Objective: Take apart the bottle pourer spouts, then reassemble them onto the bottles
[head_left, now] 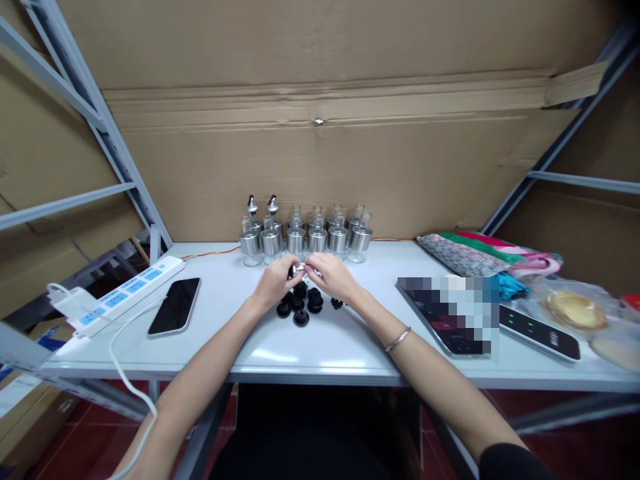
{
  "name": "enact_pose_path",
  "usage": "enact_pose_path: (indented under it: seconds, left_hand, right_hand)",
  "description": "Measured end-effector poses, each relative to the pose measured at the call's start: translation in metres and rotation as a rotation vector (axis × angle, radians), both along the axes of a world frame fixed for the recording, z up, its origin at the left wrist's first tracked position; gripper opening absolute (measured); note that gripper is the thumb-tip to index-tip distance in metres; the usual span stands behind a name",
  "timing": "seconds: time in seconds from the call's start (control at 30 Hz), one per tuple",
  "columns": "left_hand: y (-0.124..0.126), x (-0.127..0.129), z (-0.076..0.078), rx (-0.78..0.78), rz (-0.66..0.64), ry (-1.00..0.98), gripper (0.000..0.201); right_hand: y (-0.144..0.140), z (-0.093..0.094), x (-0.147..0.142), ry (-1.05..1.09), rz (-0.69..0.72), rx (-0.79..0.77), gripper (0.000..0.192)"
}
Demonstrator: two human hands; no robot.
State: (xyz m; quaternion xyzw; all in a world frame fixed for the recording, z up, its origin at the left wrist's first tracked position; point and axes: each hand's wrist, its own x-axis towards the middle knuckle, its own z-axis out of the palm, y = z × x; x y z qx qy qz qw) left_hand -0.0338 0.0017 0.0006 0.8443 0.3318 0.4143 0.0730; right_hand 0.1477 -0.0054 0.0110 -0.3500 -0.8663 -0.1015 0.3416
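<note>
My left hand (274, 281) and my right hand (334, 277) meet over the middle of the white table (320, 350). Together they pinch a small metal pourer piece (301, 269) with a black part. Just below the hands lies a cluster of several black rubber stoppers (301, 305). Behind them stand two rows of small glass bottles with silver collars (305, 239); two at the left carry pourer spouts (261, 205). A thin bracelet sits on my right wrist.
A black phone (175, 305) and a white power strip (120, 295) with its cable lie at the left. A dark tablet (537, 330), folded cloth (480, 257) and bagged food (575, 310) fill the right. Cardboard walls and metal shelf struts surround the table.
</note>
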Motion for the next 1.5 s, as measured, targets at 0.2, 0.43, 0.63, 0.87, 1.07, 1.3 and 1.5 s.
enact_pose_path:
  seconds: [0.2, 0.43, 0.63, 0.87, 1.07, 1.3, 1.5]
  left_hand:
    - [-0.001, 0.003, -0.001, 0.143, 0.041, 0.037, 0.009]
    - [-0.003, 0.006, -0.002, 0.302, 0.152, 0.113, 0.015]
    - [-0.004, 0.006, -0.002, 0.247, 0.060, -0.005, 0.009]
    - [-0.009, 0.008, -0.001, -0.026, -0.017, -0.122, 0.027]
    - [-0.006, 0.008, -0.002, -0.035, 0.007, -0.188, 0.024]
    - [-0.004, 0.010, -0.004, 0.007, -0.012, -0.171, 0.031]
    - [-0.007, 0.011, -0.002, 0.038, -0.006, -0.112, 0.009]
  right_hand:
    - [0.001, -0.003, -0.005, 0.039, -0.069, -0.066, 0.035]
    - [-0.001, -0.004, -0.011, 0.096, -0.149, -0.154, 0.034]
    - [-0.002, -0.004, -0.011, 0.175, -0.117, -0.139, 0.031]
    - [-0.002, -0.005, -0.005, 0.254, -0.030, -0.094, 0.029]
    - [-0.003, -0.006, -0.007, 0.253, 0.012, -0.071, 0.020]
    - [-0.001, -0.005, -0.004, 0.229, 0.034, 0.042, 0.012]
    - [-0.006, -0.004, -0.008, 0.172, 0.005, 0.026, 0.009]
